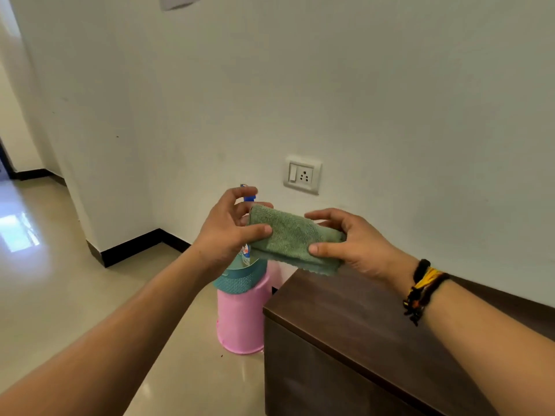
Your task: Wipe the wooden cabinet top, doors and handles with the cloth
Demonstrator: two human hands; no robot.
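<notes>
You have two hands up in front of you and one green cloth (292,238) stretched between them, folded into a thick band and held in the air just above the far corner of the wooden cabinet (354,322); your left hand (225,232) pinches the cloth's nine o'clock end, thumb on the near face and a finger over the top edge, with the remaining fingers curled loosely apart above it; your right hand (357,244) grips the three o'clock end, thumb pressed on the near face and fingers wrapped over the back; a scalloped hem hangs free along the cloth's six o'clock edge; the cabinet fills the view from about four to six o'clock, one dark brown top with one front panel below it (any handles are out of sight from here); on your right wrist sits a cluster of thread bands (420,288) in black, yellow and orange, too tangled to count; behind your left hand, at about seven o'clock from the cloth, stands one pink bucket (240,319) upside down on the floor, touching or just beside the cabinet's end, with one teal cloth (237,280) draped on it and one spray bottle (247,253) standing on top, its blue head showing between your fingers; one switch socket (302,174) sits on the wall at twelve o'clock from the cloth.
</notes>
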